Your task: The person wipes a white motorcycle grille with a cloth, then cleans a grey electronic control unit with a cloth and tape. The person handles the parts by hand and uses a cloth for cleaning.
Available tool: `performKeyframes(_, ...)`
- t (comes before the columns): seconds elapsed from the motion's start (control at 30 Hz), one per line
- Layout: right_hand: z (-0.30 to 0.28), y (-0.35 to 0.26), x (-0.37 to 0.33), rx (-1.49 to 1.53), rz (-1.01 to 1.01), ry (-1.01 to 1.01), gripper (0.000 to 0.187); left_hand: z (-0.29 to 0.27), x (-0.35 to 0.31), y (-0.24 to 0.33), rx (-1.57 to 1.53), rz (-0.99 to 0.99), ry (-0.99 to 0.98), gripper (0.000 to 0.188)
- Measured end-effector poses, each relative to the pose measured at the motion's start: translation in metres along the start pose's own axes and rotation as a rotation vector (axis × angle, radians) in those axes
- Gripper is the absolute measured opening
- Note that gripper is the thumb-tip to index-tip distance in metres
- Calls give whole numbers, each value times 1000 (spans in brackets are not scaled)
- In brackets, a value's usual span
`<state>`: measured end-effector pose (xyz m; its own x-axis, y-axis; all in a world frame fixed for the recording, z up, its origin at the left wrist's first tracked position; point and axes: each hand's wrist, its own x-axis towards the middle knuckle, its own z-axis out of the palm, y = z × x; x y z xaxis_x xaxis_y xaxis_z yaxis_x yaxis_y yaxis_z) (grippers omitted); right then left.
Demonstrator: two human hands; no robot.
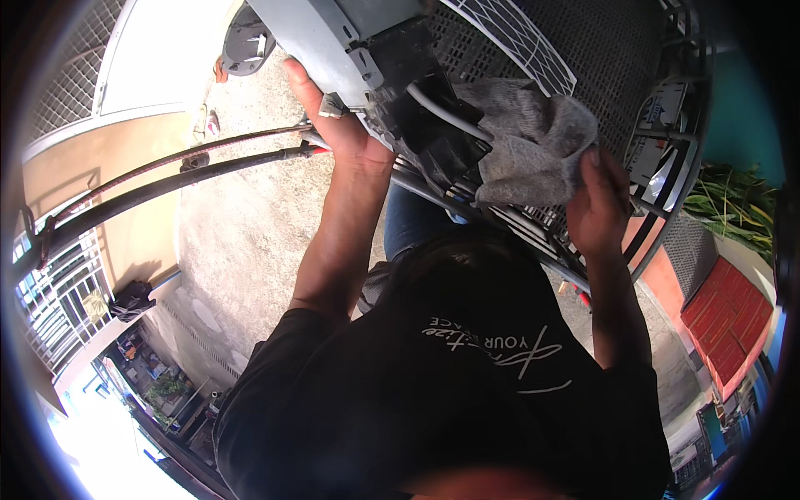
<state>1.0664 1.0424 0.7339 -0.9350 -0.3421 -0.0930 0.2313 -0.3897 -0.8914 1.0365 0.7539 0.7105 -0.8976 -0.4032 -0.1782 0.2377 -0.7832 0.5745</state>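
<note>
My left hand (333,117) is under the near left side of a grey metal unit (312,29), its palm turned up and most fingers hidden beneath. A black plastic part (408,87) is joined to the unit's right side, and a grey cable (447,112) curves across it. What kind of device this is, I cannot tell. To the right, my right hand (598,200) grips the edge of a bunched, dirty grey rag (533,150). That rag lies against the right side of the black part.
Below the unit and rag stands a dark mesh rack (617,58) with tubular rails. A white wire grille (521,37) rests on it. Two long dark poles (175,177) reach in from the left. Beyond the right arm are a red panel (727,321) and green leaves (729,204).
</note>
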Motion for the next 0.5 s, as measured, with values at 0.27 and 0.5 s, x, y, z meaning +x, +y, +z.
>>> performKeyframes(0.27,59,-33,-6,-785,-468,-264,55,14,-21,12,-574,-248,-285,78)
performKeyframes(0.5,64,47,25,-537,-126,33,17,25,-29,-8,112,-2,102,79)
